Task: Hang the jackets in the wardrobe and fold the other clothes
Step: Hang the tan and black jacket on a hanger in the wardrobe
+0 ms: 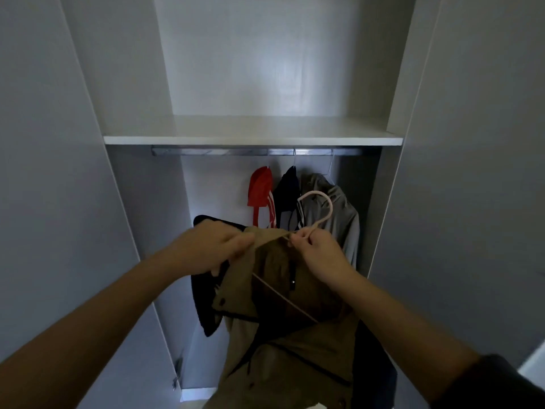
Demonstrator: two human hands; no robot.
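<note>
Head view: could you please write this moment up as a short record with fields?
left hand: grips the khaki jacket near its collar
right hand: pinches the pale hanger below its hook
hanger: one arm crosses the open jacket, not yet on the rail
rail: red jacket, dark jacket and grey jacket hang toward its right
shelf: white, just above the rail
</note>
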